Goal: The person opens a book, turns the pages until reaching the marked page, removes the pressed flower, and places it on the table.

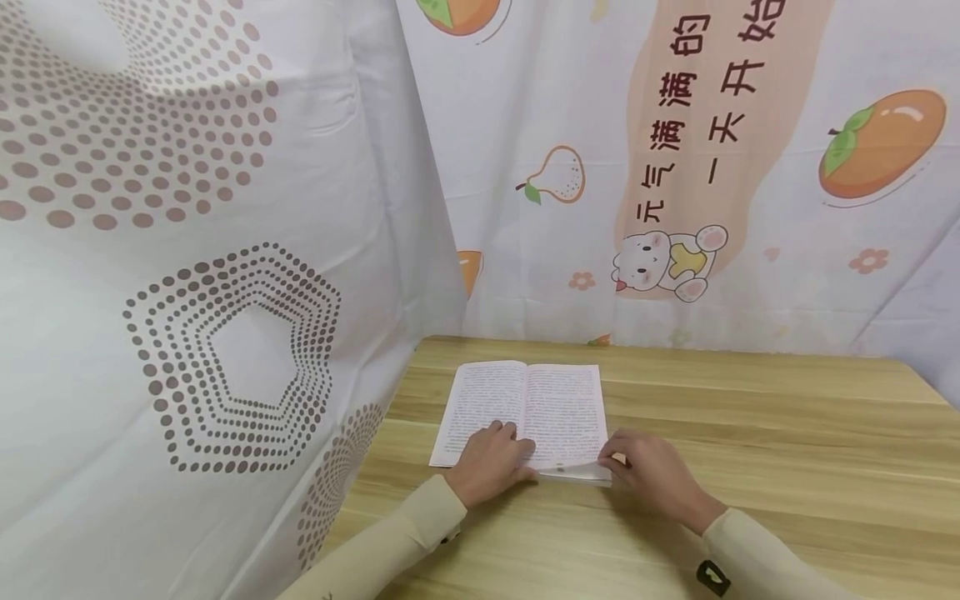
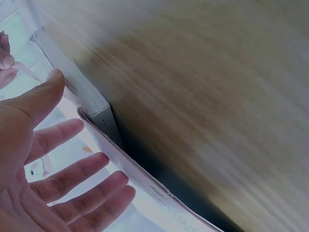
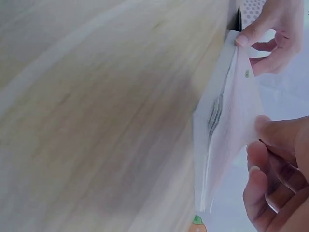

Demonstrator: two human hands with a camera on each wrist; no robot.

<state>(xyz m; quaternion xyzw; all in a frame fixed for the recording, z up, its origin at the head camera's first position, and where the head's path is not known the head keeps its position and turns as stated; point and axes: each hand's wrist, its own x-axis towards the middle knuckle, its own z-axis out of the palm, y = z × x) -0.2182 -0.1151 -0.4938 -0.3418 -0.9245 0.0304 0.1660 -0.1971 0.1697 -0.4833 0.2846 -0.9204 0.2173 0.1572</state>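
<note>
An open book (image 1: 564,404) with printed text on both pages lies on the wooden table. My left hand (image 1: 491,462) rests on the lower part of the left page, close to the spine, its fingers spread and fairly straight. In the left wrist view its thumb (image 2: 55,79) touches the book's bottom edge. At the lower right corner, my right hand (image 1: 654,473) pinches a page between thumb and index finger. That page (image 3: 244,104) bows up from the stack beneath in the right wrist view, and its lower edge shows a small dark mark.
Wooden tabletop (image 1: 757,433) extends to the right of the book. A white curtain with dotted patterns (image 1: 255,358) hangs along the left side. Behind the table is another curtain with fruit prints and writing (image 1: 555,258). Both sleeves are beige.
</note>
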